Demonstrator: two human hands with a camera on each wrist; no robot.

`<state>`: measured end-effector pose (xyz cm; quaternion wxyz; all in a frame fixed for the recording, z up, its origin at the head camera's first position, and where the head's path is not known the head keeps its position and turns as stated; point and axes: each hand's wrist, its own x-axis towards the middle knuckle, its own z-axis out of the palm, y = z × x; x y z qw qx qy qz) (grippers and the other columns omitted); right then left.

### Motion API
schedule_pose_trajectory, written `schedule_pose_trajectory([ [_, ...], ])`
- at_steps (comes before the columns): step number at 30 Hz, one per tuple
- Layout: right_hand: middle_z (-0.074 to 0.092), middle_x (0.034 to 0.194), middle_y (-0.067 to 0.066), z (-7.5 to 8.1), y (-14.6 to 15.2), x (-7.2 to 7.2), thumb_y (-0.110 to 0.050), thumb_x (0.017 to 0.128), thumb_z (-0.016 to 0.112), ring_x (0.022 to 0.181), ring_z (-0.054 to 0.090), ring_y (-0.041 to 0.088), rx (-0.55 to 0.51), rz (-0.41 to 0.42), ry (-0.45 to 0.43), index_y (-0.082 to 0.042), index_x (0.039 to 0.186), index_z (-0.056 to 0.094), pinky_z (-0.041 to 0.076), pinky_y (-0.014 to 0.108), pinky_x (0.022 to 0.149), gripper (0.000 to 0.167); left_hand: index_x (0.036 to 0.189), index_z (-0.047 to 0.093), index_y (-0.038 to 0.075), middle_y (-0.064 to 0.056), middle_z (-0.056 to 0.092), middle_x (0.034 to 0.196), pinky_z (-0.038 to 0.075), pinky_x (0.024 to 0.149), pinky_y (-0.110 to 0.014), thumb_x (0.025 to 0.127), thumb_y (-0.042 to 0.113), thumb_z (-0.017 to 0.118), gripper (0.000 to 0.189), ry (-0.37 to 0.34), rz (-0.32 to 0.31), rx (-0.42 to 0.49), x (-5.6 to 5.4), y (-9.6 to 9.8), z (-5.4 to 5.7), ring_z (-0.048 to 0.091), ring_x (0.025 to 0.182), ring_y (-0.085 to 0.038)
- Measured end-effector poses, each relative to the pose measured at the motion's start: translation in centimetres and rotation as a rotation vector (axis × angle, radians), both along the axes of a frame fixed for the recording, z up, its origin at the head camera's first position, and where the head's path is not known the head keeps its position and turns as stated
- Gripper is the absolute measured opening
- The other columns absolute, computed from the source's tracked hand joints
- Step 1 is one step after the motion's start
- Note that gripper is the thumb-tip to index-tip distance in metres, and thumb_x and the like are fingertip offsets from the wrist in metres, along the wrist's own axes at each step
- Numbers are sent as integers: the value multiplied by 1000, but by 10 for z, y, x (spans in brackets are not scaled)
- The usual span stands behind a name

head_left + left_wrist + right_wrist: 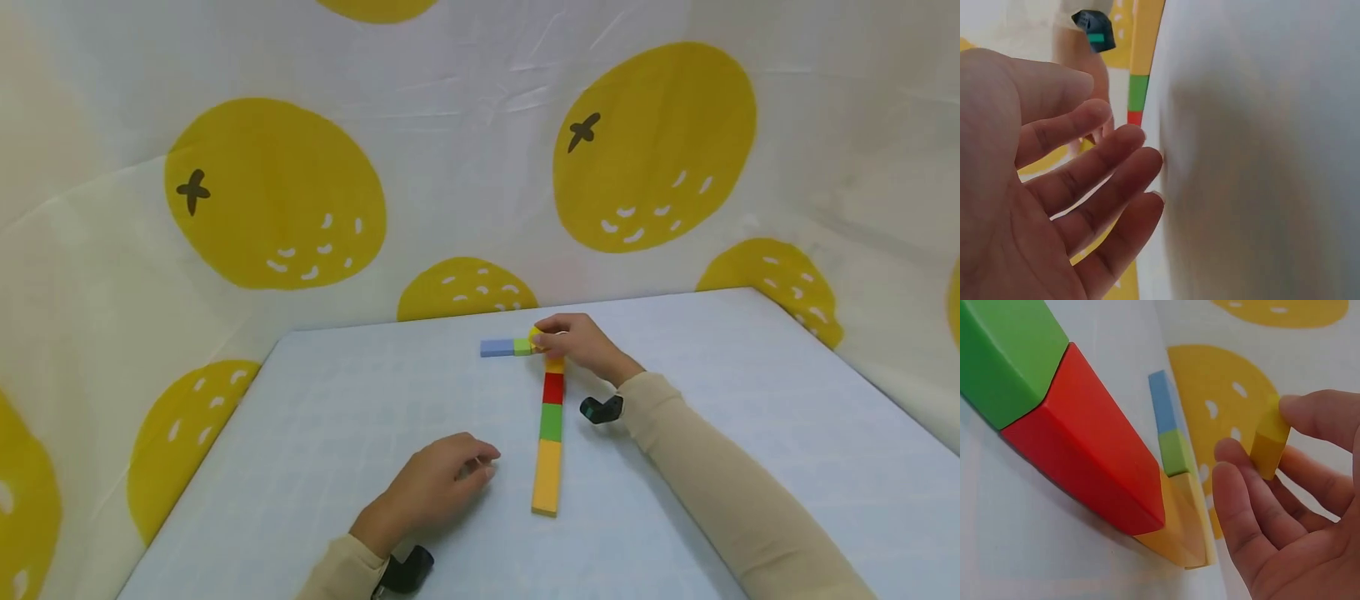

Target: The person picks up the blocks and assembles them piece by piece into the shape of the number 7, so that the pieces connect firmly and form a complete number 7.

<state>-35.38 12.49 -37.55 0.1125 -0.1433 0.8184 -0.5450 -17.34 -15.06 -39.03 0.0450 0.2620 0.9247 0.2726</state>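
Note:
My right hand [583, 343] pinches a small yellow block [1270, 437] between thumb and fingers, raised over the far corner of a line of blocks. Running from near to far in that line are a long orange block [547, 477], a green block [551, 422], a red block [552, 388] and an orange block [1175, 519]. From the far end a short row extends left, with a light green block [522, 347] and a blue block [497, 348]. Left of the line, my left hand [431, 483] hovers over the table, fingers loosely bent, holding nothing.
A white cloth covers the table [360, 392]. Behind it hangs a pale curtain [465, 150] printed with big yellow fruit shapes, close to the far row of blocks. A dark wrist camera [602, 409] sits below my right wrist.

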Motion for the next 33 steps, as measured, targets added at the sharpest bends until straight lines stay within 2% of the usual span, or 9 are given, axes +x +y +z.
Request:
schedule_pose_trajectory([
  [5, 66, 121, 13, 3, -7, 1, -31, 97, 68, 96, 71, 32, 23, 1, 15, -7, 132, 62, 48, 44, 102, 43, 121, 70, 25, 16, 61, 107, 52, 83, -26, 99, 33, 64, 24, -1, -71, -42, 0, 10, 0, 57, 95, -2],
  [8, 63, 124, 12, 4, -9, -1, -30, 96, 69, 94, 71, 32, 33, 0, 24, -8, 131, 63, 51, 42, 98, 42, 126, 67, 29, 15, 59, 114, 51, 85, -25, 98, 40, 65, 30, -29, -102, -80, -1, 20, 1, 55, 97, -2],
  [12, 61, 125, 11, 4, -12, -4, -32, 96, 69, 95, 70, 32, 61, 6, 36, -9, 131, 63, 52, 39, 94, 43, 129, 65, 32, 13, 56, 119, 51, 88, -26, 96, 46, 66, 36, -57, -110, -105, -3, 33, 1, 54, 101, -2],
  [16, 62, 125, 9, 5, -16, -8, -33, 96, 68, 96, 69, 32, 89, 12, 51, -10, 131, 64, 52, 40, 94, 42, 132, 64, 33, 12, 56, 119, 51, 91, -28, 93, 52, 66, 43, -56, -103, -127, -5, 42, -2, 52, 104, -4],
  [22, 65, 121, 10, 8, -20, -11, -31, 96, 68, 94, 67, 35, 83, -9, 62, -10, 130, 64, 49, 45, 95, 40, 136, 61, 33, 11, 55, 119, 49, 88, -25, 93, 51, 67, 48, -3, -131, -121, -4, 45, -4, 50, 106, -5],
  [27, 63, 124, 10, 8, -28, -15, -30, 96, 67, 96, 66, 36, 72, 8, 55, -8, 132, 62, 50, 47, 95, 43, 141, 56, 39, 11, 53, 121, 48, 87, -24, 93, 52, 66, 51, -13, -157, -136, -2, 44, -3, 48, 107, -6],
  [33, 62, 129, 12, 8, -38, -19, -29, 97, 68, 102, 64, 32, 73, 20, 64, -5, 134, 61, 53, 43, 93, 45, 138, 59, 40, 10, 53, 125, 47, 92, -25, 95, 54, 63, 46, 2, -204, -129, -2, 45, -5, 48, 112, -7],
])
